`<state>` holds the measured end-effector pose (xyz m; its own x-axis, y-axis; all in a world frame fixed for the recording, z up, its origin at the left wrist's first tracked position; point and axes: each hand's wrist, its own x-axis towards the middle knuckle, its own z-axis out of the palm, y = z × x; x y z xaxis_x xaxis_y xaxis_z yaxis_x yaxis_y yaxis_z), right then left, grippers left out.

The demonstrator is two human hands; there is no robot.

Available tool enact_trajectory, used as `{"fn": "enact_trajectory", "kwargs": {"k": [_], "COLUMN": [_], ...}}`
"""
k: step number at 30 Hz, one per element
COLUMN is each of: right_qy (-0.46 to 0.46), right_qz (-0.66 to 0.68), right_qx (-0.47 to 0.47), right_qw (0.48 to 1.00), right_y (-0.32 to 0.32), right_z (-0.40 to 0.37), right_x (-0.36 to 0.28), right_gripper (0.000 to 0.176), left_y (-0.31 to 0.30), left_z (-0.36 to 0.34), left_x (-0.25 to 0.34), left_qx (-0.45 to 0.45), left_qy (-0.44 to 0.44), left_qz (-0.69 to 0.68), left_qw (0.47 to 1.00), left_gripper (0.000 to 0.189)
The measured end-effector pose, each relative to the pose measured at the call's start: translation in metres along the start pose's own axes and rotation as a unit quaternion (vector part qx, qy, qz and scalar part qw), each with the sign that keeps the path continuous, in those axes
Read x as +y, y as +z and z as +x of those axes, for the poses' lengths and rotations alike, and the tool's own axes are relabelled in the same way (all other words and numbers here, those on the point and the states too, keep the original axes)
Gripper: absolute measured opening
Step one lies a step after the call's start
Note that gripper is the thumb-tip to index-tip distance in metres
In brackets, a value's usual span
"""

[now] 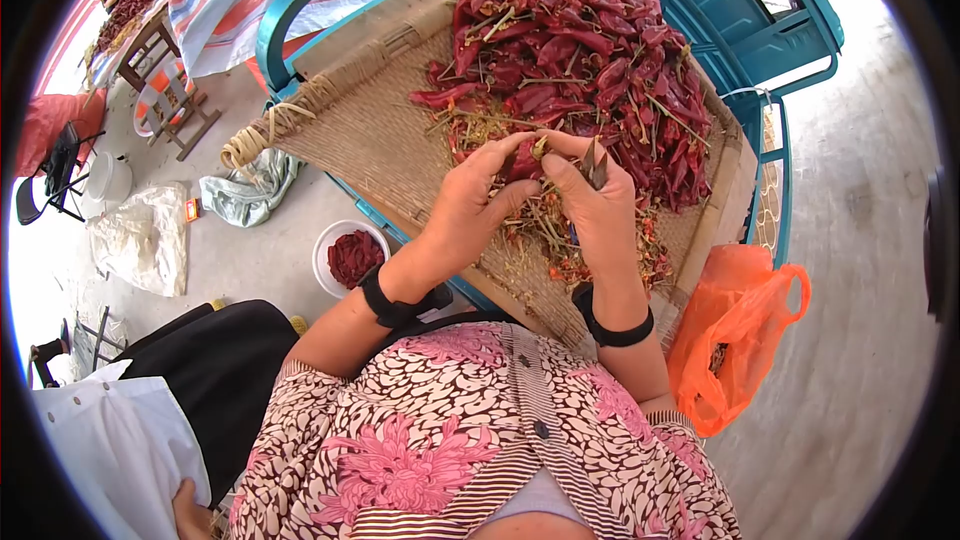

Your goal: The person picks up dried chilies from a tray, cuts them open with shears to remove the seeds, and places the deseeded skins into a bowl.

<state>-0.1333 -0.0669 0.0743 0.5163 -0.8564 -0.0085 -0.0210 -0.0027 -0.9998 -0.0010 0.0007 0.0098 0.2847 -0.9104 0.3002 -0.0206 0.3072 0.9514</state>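
Inside the white bucket [321, 258], dark red peppers [355, 258]

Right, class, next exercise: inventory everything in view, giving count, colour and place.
Pepper heap: one, dark red, on tray
Woven tray: one, tan, centre
Pepper scraps: uncountable, yellow and orange, tray's near part
Metal frame: one, teal, around tray
Tub: one, white, floor, holding red pieces
Thin bag: one, orange, right of tray
Clear bag: one, whitish, left floor
Crumpled bag: one, grey-green, left floor
Striped sheet: one, blue-white-red, upper left
Bucket: one, white, far left
Other people: two, partly visible, left
Wristbands: two, black, wrists
Left hand: one, bare, holding red pepper
Right hand: one, bare, holding small dark tool
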Motion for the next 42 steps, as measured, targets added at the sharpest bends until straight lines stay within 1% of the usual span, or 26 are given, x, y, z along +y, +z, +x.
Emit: {"fn": "enact_trajectory", "kwargs": {"k": [1, 2, 4, 5, 6, 7, 9, 10, 12, 13, 15, 18, 19, 21, 22, 24, 25, 26, 29, 31, 32, 34, 35, 36, 39, 42], "right_qy": [-0.016, -0.005, -0.092, -0.134, -0.218, -0.238, -0.276, -0.267, -0.249, -0.263, -0.29, -0.249, -0.234, -0.203, -0.204, -0.127, -0.086, -0.022, 0.05, -0.01, -0.042, -0.093, -0.119, -0.165, -0.205, -0.236], "right_qz": [-0.019, -0.042, -0.088, -0.11, -0.227, -0.24, -0.267, -0.232, -0.161, -0.179, -0.216, -0.253, -0.223, -0.162, -0.199, -0.361, -0.438, -0.5, -0.46, -0.365, -0.314, -0.366, -0.391, -0.43, -0.471, -0.53], "right_qx": [-0.005, 0.015, 0.03, 0.039, 0.05, 0.044, 0.033, 0.035, 0.037, 0.042, 0.051, 0.034, 0.061, 0.113, 0.118, 0.072, 0.048, 0.048, 0.023, 0.001, -0.007, -0.006, -0.007, 0.004, -0.007, -0.023], "right_qw": [1.0, 0.999, 0.991, 0.984, 0.948, 0.94, 0.923, 0.935, 0.954, 0.947, 0.931, 0.934, 0.944, 0.959, 0.951, 0.921, 0.894, 0.864, 0.886, 0.931, 0.948, 0.926, 0.913, 0.888, 0.858, 0.814], "right_y": [0.002, 0.004, 0.004, 0.004, 0.004, 0.004, 0.003, 0.002, 0.0, 0.001, 0.004, 0.0, -0.001, -0.006, -0.013, -0.028, -0.034, -0.041, -0.055, -0.049, -0.044, -0.024, -0.017, -0.015, -0.01, -0.007], "right_z": [0.001, 0.002, 0.003, 0.003, 0.004, 0.006, 0.007, 0.007, 0.007, 0.006, 0.003, 0.001, -0.001, -0.004, -0.005, -0.006, -0.006, -0.006, -0.013, -0.017, -0.019, -0.025, -0.028, -0.029, -0.029, -0.026], "right_x": [0.0, -0.002, 0.01, 0.015, 0.015, 0.015, 0.014, 0.015, 0.019, 0.019, 0.019, 0.011, 0.009, 0.005, 0.005, 0.004, 0.005, 0.014, 0.027, 0.017, 0.009, -0.017, -0.023, -0.02, -0.023, -0.026], "right_gripper": [0.024, 0.018, 0.016, 0.015, 0.012, 0.011, 0.01, 0.009, 0.009, 0.008, 0.007, 0.007, 0.007, 0.007, 0.011, 0.015, 0.017, 0.021, 0.023, 0.026, 0.027, 0.031, 0.032, 0.034, 0.032, 0.03], "left_y": [0.0, -0.001, -0.002, -0.001, 0.0, 0.001, 0.003, 0.002, -0.001, -0.003, -0.003, -0.001, 0.0, -0.003, -0.004, -0.007, -0.009, -0.01, -0.013, -0.013, -0.012, -0.01, -0.011, -0.011, -0.012, -0.013], "left_z": [0.001, 0.002, 0.002, -0.001, -0.003, -0.004, -0.004, -0.003, -0.001, -0.002, -0.003, -0.006, -0.007, -0.008, -0.008, -0.009, -0.01, -0.011, -0.01, -0.012, -0.012, -0.012, -0.012, -0.013, -0.013, -0.014], "left_x": [-0.003, -0.006, -0.008, -0.006, 0.001, 0.005, 0.008, 0.008, 0.0, -0.004, -0.007, -0.002, 0.001, 0.009, 0.012, 0.015, 0.015, 0.013, 0.004, 0.002, -0.001, -0.007, -0.006, -0.005, -0.002, 0.0], "left_qx": [0.011, 0.014, 0.018, 0.027, 0.035, 0.042, 0.034, 0.029, 0.002, -0.011, -0.024, -0.031, -0.031, -0.032, -0.032, -0.023, -0.018, -0.016, -0.016, -0.018, -0.014, -0.003, -0.002, 0.001, 0.01, 0.017], "left_qy": [0.023, 0.038, 0.064, 0.021, -0.023, -0.066, -0.056, -0.05, -0.014, 0.003, -0.013, -0.022, -0.022, -0.065, -0.085, -0.072, -0.067, -0.066, -0.063, -0.07, -0.059, -0.036, -0.04, -0.043, -0.044, -0.036], "left_qz": [0.009, 0.031, 0.073, 0.008, -0.058, -0.124, -0.115, -0.109, -0.047, -0.016, -0.003, -0.002, -0.005, -0.061, -0.089, -0.1, -0.106, -0.111, -0.12, -0.119, -0.11, -0.091, -0.085, -0.079, -0.061, -0.054], "left_qw": [1.0, 0.999, 0.995, 0.999, 0.997, 0.989, 0.991, 0.992, 0.999, 1.0, 1.0, 0.999, 0.999, 0.996, 0.992, 0.992, 0.992, 0.992, 0.991, 0.99, 0.992, 0.995, 0.996, 0.996, 0.997, 0.998], "left_gripper": [0.045, 0.045, 0.045, 0.046, 0.046, 0.047, 0.043, 0.042, 0.042, 0.042, 0.042, 0.043, 0.043, 0.044, 0.045, 0.045, 0.044, 0.043, 0.039, 0.035, 0.032, 0.027, 0.025, 0.023, 0.019, 0.017]}}
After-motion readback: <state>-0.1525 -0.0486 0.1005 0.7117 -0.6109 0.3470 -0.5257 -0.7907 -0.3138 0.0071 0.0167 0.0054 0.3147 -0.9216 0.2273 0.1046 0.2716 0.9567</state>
